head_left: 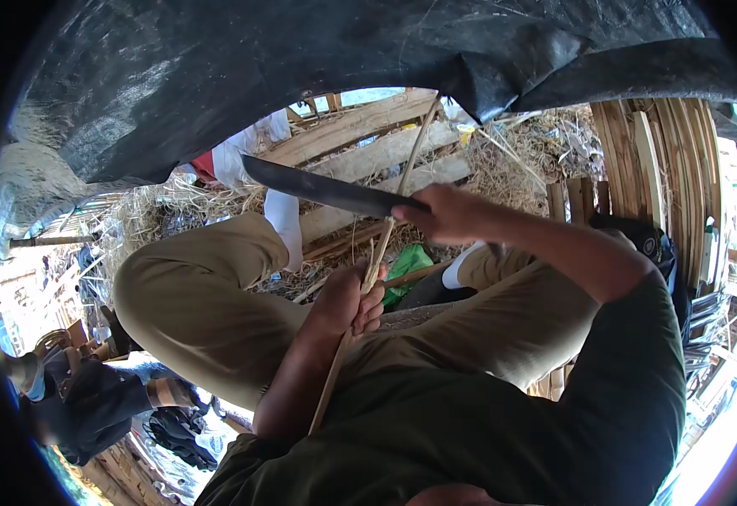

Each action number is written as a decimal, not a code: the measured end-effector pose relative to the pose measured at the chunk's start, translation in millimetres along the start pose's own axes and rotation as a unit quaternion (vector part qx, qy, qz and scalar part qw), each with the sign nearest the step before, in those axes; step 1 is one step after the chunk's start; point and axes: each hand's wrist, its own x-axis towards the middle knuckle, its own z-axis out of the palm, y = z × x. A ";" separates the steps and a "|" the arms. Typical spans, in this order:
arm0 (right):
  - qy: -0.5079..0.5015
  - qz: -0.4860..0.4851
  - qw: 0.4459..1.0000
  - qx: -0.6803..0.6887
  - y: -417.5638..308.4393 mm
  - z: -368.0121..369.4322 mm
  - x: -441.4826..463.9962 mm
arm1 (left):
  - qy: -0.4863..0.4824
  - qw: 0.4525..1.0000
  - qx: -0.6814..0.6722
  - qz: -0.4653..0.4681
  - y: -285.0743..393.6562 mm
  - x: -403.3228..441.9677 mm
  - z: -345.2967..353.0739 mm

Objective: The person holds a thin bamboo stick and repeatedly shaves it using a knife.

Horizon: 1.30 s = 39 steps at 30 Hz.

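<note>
My left hand [351,299] is closed around a long, thin wooden stick [330,384] in front of my lap. The stick slants from beside my body up and away towards the boards. In my right hand [448,214], the fingers are wrapped round the handle of a machete [326,191]. Its dark, broad blade points to the left and crosses the stick above my left hand. Whether the edge touches the wood, I cannot tell. Just above my left hand, the stick looks pale and split, with a splinter standing out.
A black plastic sheet [242,76] hangs low overhead. Wooden slats [360,160] and straw lie beyond my bent legs. Stacked boards [680,169] stand at the right. A green plastic bag [409,266] lies between my legs; dark cloth [90,405] lies at the lower left.
</note>
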 end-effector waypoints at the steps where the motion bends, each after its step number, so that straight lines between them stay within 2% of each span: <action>1: 0.017 0.015 1.000 0.014 3.1 -1.4 0.2 | -0.006 1.000 0.003 0.002 -0.4 0.3 1.3; 3: 0.053 0.042 0.997 0.032 15.0 -25.5 8.0 | -0.009 1.000 0.000 -0.004 1.8 3.2 -1.7; 4: 0.111 0.071 0.991 0.005 38.4 -29.7 25.5 | -0.009 1.000 -0.002 -0.004 3.7 3.5 -2.6; 7: 0.112 0.143 0.981 0.061 41.0 -38.4 21.5 | 0.004 1.000 0.013 0.007 5.1 -1.6 0.4; 10: -0.018 0.110 0.990 0.081 -1.8 1.2 -6.3 | 0.000 1.000 0.000 0.022 4.8 -3.0 4.6; 14: 0.050 0.021 0.998 0.042 8.6 -3.1 -4.9 | -0.010 1.000 -0.024 0.008 3.7 -0.2 3.5; 17: 0.081 0.116 0.990 0.005 33.3 -36.3 15.0 | -0.013 1.000 -0.013 0.024 4.8 0.0 2.2; 18: 0.103 0.136 0.984 0.043 42.9 -39.3 17.5 | -0.006 1.000 -0.003 0.023 5.3 -2.0 3.1; 21: 0.081 0.159 0.978 0.104 -0.6 -9.5 -9.9 | 0.002 1.000 0.006 0.020 8.7 -0.2 2.5; 22: -0.007 0.107 0.988 0.108 -12.2 1.9 -16.3 | 0.004 1.000 0.001 0.015 6.4 0.7 1.7; 25: 0.024 0.039 0.991 0.122 -9.4 7.7 -20.7 | 0.004 0.999 -0.033 0.005 3.0 -0.4 1.6; 26: 0.063 0.040 0.993 0.095 -8.2 3.4 -17.3 | 0.006 0.999 -0.030 0.010 2.5 1.2 2.0; 29: 0.083 0.118 0.989 0.042 15.9 -25.3 9.3 | 0.014 1.000 -0.018 0.021 6.3 2.1 5.7; 33: 0.063 0.158 0.977 0.126 -10.7 -11.1 -15.8 | 0.031 0.999 -0.004 0.029 6.6 -1.9 9.4; 34: 0.008 0.131 0.986 0.101 -21.9 2.5 -20.5 | 0.035 0.999 -0.006 0.033 3.9 -1.0 9.6; 37: 0.022 0.011 0.993 0.115 -12.9 11.8 -27.0 | 0.030 0.999 -0.012 0.035 -2.0 -1.6 4.4; 39: 0.051 0.062 0.993 0.081 -6.2 -3.8 -15.3 | 0.033 0.999 -0.003 0.042 1.7 -0.5 6.7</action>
